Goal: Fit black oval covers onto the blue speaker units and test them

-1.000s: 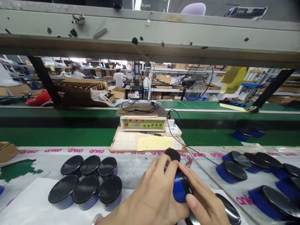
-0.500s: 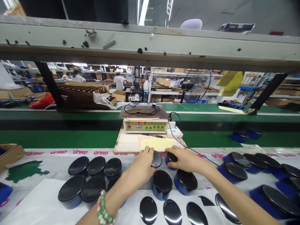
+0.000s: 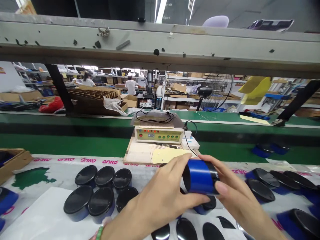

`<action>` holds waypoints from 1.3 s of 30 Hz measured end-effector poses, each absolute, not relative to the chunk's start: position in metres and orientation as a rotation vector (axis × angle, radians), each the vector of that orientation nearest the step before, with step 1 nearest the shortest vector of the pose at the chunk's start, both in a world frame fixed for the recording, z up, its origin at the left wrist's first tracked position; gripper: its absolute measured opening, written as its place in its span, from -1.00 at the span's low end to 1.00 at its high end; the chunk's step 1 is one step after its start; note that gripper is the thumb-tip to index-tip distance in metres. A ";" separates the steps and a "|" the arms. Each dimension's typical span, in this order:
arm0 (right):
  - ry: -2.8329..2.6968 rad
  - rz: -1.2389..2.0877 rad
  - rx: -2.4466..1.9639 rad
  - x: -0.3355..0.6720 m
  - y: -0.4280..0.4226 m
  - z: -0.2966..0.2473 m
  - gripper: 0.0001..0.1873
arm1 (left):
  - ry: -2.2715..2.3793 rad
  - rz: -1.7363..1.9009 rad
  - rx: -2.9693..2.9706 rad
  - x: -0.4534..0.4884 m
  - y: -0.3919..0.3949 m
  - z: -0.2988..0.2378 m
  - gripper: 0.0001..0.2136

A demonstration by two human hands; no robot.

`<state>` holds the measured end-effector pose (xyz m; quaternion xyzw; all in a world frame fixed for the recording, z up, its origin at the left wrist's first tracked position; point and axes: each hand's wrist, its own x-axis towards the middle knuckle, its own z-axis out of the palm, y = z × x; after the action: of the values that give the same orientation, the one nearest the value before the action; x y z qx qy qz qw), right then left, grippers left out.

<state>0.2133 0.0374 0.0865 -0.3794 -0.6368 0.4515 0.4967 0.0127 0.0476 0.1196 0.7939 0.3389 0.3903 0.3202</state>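
Note:
A blue cylinder with black ends (image 3: 202, 177) is tipped onto its side, held up between both my hands above the bench. My left hand (image 3: 168, 188) grips its left end, thumb beneath and fingers over the top. My right hand (image 3: 233, 190) has its fingers and thumb around the black right end. Partly hidden under my hands stands another blue cylinder (image 3: 206, 205). On white paper nearest me lie several glossy black discs (image 3: 186, 229). To my left is a group of upright blue cylinders with black tops (image 3: 77, 201).
More blue cylinders (image 3: 261, 190) stand at the right. Behind my hands, a control box (image 3: 158, 134) with lit red indicators sits on a board, its black cable running right. A green belt (image 3: 82, 143) crosses behind. A cardboard box (image 3: 18, 163) is at left; a shelf beam (image 3: 140, 43) spans overhead.
Both hands have come nearer and together, lifting a blue cylinder off the bench and tipping it sideways. Earlier they were apart on separate pieces. The view has shifted slightly.

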 end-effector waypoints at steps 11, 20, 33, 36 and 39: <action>-1.468 0.902 -0.832 0.210 0.035 0.057 -0.67 | 0.923 0.885 2.044 0.019 0.047 0.115 -0.40; -1.417 0.879 -0.843 0.205 0.030 0.056 -0.73 | 0.911 0.942 2.116 0.021 0.045 0.109 -0.40; -1.405 1.054 -0.841 0.207 0.028 0.051 -0.61 | 0.927 1.024 2.251 0.021 0.046 0.106 -0.42; -1.381 1.082 -0.870 0.208 0.029 0.047 -0.61 | 0.941 1.008 2.240 0.020 0.046 0.107 -0.44; -1.351 1.086 -0.914 0.206 0.028 0.046 -0.59 | 0.942 1.007 2.241 0.020 0.046 0.107 -0.45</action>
<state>0.2063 0.0282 0.0458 -0.3872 -0.5726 0.4603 0.5571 0.0201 0.0457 0.1072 0.8242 0.3463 0.3704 0.2522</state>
